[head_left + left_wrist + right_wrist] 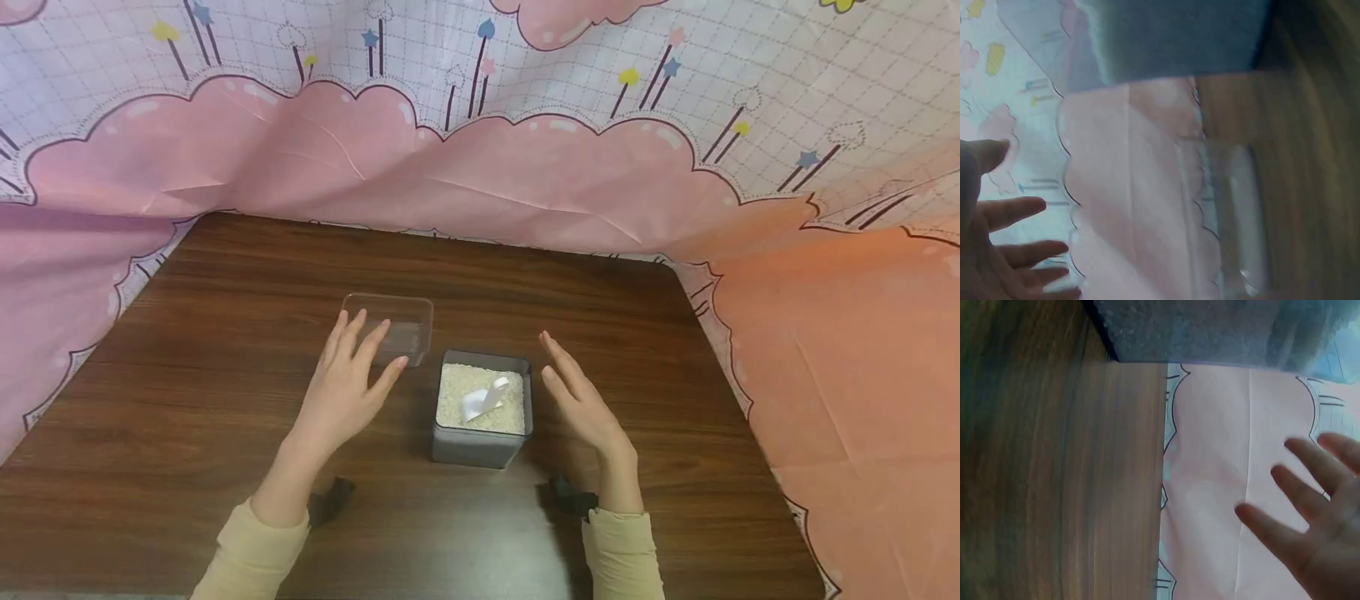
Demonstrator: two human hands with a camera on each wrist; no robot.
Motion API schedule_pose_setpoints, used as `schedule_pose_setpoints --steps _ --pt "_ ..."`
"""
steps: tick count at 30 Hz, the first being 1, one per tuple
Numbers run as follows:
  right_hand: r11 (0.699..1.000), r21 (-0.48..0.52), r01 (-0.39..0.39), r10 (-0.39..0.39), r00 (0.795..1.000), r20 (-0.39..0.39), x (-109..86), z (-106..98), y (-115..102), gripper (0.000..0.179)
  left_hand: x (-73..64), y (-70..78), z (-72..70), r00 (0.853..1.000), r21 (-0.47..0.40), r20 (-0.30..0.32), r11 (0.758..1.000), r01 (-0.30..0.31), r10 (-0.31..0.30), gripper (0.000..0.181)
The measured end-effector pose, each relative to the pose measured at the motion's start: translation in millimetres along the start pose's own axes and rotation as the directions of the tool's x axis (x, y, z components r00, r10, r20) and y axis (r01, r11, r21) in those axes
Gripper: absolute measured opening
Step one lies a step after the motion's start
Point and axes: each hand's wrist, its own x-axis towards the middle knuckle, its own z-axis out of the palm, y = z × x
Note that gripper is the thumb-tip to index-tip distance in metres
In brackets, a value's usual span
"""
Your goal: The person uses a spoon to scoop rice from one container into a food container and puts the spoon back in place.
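A grey see-through bin (480, 448) filled with white rice (457, 387) stands on the table between both hands. On the rice lies a white scoop (483, 400), its handle tilted up to the right. My left hand (341, 392) hovers left of the bin with fingers spread, overlapping a clear shallow plastic box (420, 337) in the head view. To the right of the bin, my right hand (585, 404) is held apart from it, fingers extended and empty. Both wrist views show the bin (1179, 37) beyond the spread fingers (1297, 494).
The dark wooden table (600, 308) has its far edge against a pink and white patterned cloth (480, 179). More of this cloth hangs along the left and right sides. A black strap piece (573, 497) sits by the right wrist, another (332, 502) by the left.
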Motion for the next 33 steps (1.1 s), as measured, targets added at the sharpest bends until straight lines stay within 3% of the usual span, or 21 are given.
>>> schedule_pose_setpoints --steps 5,9,12,15,17,20,23,27,33 --pt "0.984 0.097 0.147 -0.159 0.979 0.129 2.8 -3 -2 0.085 8.4 22.1 0.6 0.989 -0.135 -0.085 0.982 -0.132 0.121 0.043" --pt "0.972 0.160 0.173 -0.202 0.961 0.190 7.4 -3 -8 0.105 17.1 40.9 1.1 0.976 -0.288 -0.099 0.933 -0.217 0.196 0.031" --pt "0.976 0.160 0.145 -0.178 0.959 0.220 9.4 -1 -12 0.111 22.4 52.0 2.2 0.974 -0.399 -0.054 0.889 -0.224 0.221 0.025" --pt "0.988 0.121 0.092 -0.119 0.964 0.239 7.4 3 -16 0.114 27.2 61.8 5.1 0.973 -0.481 0.045 0.859 -0.177 0.226 0.023" --pt "0.994 0.089 0.063 -0.083 0.967 0.241 4.4 5 -18 0.114 31.1 68.0 8.8 0.962 -0.508 0.124 0.848 -0.148 0.242 0.025" --pt "0.996 0.081 0.033 -0.052 0.970 0.239 0.5 8 -19 0.115 37.0 77.0 14.6 0.937 -0.502 0.208 0.853 -0.143 0.280 0.030" --pt "0.995 0.089 0.037 -0.057 0.969 0.241 1.3 12 -18 0.114 40.3 82.3 18.2 0.922 -0.453 0.249 0.877 -0.161 0.297 0.033" --pt "0.995 0.092 0.035 -0.057 0.969 0.242 2.5 18 -19 0.111 40.4 85.3 20.5 0.920 -0.407 0.282 0.902 -0.142 0.272 0.027" --pt "0.993 0.117 0.012 -0.038 0.973 0.226 -0.2 15 -18 0.111 39.7 89.1 23.3 0.930 -0.410 0.277 0.905 -0.112 0.241 0.022"
